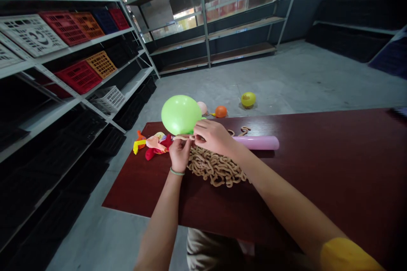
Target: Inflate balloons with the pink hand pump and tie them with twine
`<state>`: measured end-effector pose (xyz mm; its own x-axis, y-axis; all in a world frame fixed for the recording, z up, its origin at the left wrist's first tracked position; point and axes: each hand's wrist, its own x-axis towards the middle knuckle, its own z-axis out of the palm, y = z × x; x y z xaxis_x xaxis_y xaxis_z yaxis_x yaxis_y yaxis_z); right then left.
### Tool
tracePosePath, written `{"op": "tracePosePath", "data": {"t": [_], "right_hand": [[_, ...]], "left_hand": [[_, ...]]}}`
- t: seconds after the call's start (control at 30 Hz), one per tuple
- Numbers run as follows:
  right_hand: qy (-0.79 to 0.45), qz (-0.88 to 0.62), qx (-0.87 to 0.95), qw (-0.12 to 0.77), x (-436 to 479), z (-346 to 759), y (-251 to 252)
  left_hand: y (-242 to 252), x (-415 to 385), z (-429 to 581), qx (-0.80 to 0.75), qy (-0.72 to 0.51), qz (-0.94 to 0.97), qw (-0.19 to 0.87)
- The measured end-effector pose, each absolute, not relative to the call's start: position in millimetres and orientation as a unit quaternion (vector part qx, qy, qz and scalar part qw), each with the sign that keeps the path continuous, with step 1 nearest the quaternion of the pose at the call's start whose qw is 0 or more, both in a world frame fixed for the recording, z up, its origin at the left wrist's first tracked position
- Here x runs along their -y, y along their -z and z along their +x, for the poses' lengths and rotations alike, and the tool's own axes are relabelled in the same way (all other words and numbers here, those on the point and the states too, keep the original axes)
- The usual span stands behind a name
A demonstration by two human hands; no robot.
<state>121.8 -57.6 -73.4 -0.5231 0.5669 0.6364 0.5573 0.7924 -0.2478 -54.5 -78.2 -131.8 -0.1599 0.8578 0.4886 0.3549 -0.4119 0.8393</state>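
"Where do your two grips stand?"

"Close together, above the glossy dark-red wooden worktop (pixel 333 156). My left grip (pixel 179 155) pinches a slim tan strip (pixel 182 138); my right grip (pixel 212 136) has its fingers curled in at the strip's other end, and I can't tell whether they're closed on it."

"And the round, light-green inflated balloon (pixel 180 114)?"

"Just beyond my fingers, overlapping the far edge from where I look. Its lower right side meets the fingers of my right grip in view."

"How much room have you?"

"Little at the wrists: a heap of curly tan cord pieces (pixel 216 167) lies between my forearms, set back from the near edge. Leftward, limp multicoloured balloons (pixel 157 143) reach close to the left edge. A smooth pink tube (pixel 257 142) runs rightward from behind my right grip; past its end the wood spreads wide, with room to move."
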Motion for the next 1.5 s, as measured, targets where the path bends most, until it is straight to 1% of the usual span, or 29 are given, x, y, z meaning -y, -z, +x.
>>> {"op": "tracePosePath", "data": {"t": [0.13,0.2,0.37,0.47,0.57,0.67,0.87,0.93,1.03,1.1,1.17,1.23,1.3,1.5], "right_hand": [[0.083,-0.317,0.873,0.361,57.6,119.4,76.4],[0.095,-0.316,0.869,0.369,58.1,120.0,76.5],[-0.011,-0.326,0.849,0.415,57.9,125.9,71.0],[-0.044,-0.303,0.862,0.405,56.5,128.7,68.1],[-0.039,-0.285,0.880,0.378,55.7,129.7,67.5],[-0.012,-0.284,0.892,0.351,55.9,129.1,68.0],[0.126,-0.296,0.903,0.286,57.4,121.3,74.5],[0.135,-0.302,0.899,0.287,57.7,121.3,76.3],[0.093,-0.335,0.870,0.350,57.1,129.3,72.8],[0.030,-0.354,0.837,0.417,56.3,137.9,66.0],[-0.047,-0.348,0.815,0.460,55.8,144.8,58.7],[-0.107,-0.326,0.819,0.460,55.8,146.7,54.0],[-0.137,-0.308,0.834,0.436,56.4,143.3,53.8],[-0.122,-0.307,0.861,0.387,56.0,126.7,66.9]], "left_hand": [[126.5,80.0,-51.6,-0.474,-0.563,0.636,0.232],[125.0,79.8,-50.7,-0.468,-0.564,0.635,0.245],[125.7,77.9,-49.9,-0.460,-0.587,0.594,0.302],[127.1,77.2,-49.9,-0.453,-0.592,0.588,0.314],[128.3,77.4,-50.4,-0.452,-0.588,0.597,0.306],[129.1,77.7,-50.9,-0.461,-0.583,0.601,0.297],[127.5,78.3,-51.1,-0.470,-0.559,0.621,0.284],[126.1,79.4,-50.8,-0.480,-0.548,0.632,0.265],[124.4,81.0,-48.7,-0.491,-0.537,0.637,0.256],[123.8,80.9,-46.3,-0.489,-0.551,0.612,0.287],[123.8,79.7,-44.2,-0.473,-0.578,0.573,0.337],[123.9,78.2,-43.0,-0.452,-0.599,0.543,0.375],[123.9,77.3,-42.8,-0.438,-0.609,0.533,0.392],[122.9,77.7,-43.4,-0.412,-0.617,0.537,0.401]]}}
